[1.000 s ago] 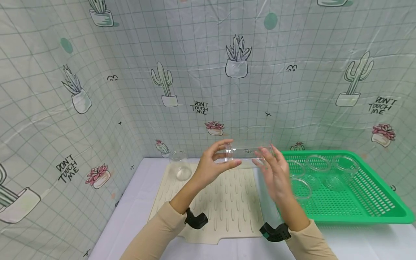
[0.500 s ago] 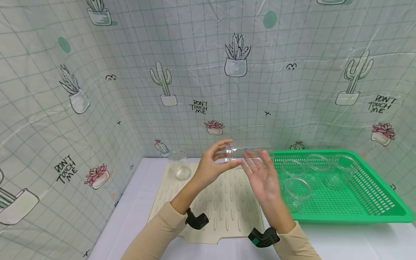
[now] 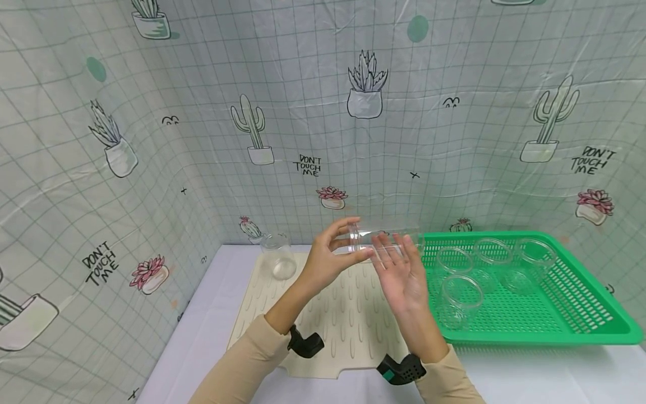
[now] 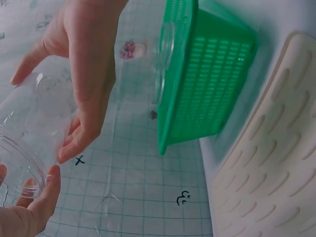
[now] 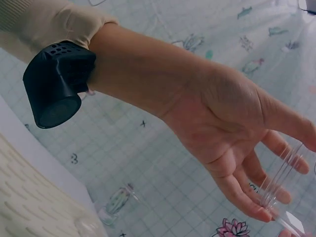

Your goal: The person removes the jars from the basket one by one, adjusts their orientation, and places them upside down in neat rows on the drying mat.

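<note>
We see the green basket (image 3: pixel 530 338) right of the right grip (image 3: pixel 404 278), likely for easy reach, the ridged mat (image 3: pixel 343 314) below the left grip (image 3: pixel 328 258), probably for draining, and between them a clear jar (image 3: pixel 367 234) held sideways, rim clamped in the left, the right's fingers extended, perhaps steadying it.

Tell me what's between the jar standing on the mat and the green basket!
In the head view: the left hand, a clear sideways jar, the right hand and some of the mat.
</note>
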The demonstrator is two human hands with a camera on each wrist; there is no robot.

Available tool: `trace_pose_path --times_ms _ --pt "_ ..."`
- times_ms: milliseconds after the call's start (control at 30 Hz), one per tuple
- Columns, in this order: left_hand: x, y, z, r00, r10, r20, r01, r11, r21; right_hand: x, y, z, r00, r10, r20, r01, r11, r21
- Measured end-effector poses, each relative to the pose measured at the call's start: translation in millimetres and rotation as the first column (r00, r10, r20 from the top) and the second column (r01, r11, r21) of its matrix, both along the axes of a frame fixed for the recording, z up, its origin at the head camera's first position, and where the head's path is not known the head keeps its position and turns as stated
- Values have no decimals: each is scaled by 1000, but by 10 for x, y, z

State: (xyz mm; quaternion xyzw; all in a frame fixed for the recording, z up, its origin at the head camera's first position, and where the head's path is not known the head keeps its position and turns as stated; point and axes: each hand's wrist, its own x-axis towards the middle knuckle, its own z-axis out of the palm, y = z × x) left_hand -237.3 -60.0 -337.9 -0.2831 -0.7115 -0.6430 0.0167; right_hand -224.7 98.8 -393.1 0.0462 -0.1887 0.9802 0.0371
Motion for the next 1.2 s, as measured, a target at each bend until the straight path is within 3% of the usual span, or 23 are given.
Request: trace_pose_path --times_ms 200,367,500,633,800,900,1133,1200 --pt "-112 -27 -154 1000 -3 -9 3 1000 -1 -14 -18 -23 1000 27 3 -27 1000 -14" --pt "-187 -45 -262 1000 24 15 -24 999 -42 -29 -37 -25 999 24 26 -25 999 31" --pt "-150 -71 -222 997 36 62 -32 997 -66 -55 -42 -27 999 21 27 -23 997 69" --pt "-42 -110 -88 995 32 93 -25 997 -77 -88 -49 -30 1000 21 15 -22 997 75" --pt "23 -171 -47 995 70 72 -62 992 -109 -147 -62 -56 998 25 49 -27 999 38" --pt "-24 -230 -172 994 104 26 -100 987 -125 -175 -77 -74 998 18 62 -22 997 68" --pt "1 -362 -260 985 171 32 -164 973 -166 -297 -142 -107 995 -10 102 -10 983 185" --pt "-44 -410 -370 982 191 19 -185 968 -173 -344 -169 -115 994 -21 109 -1 980 197"
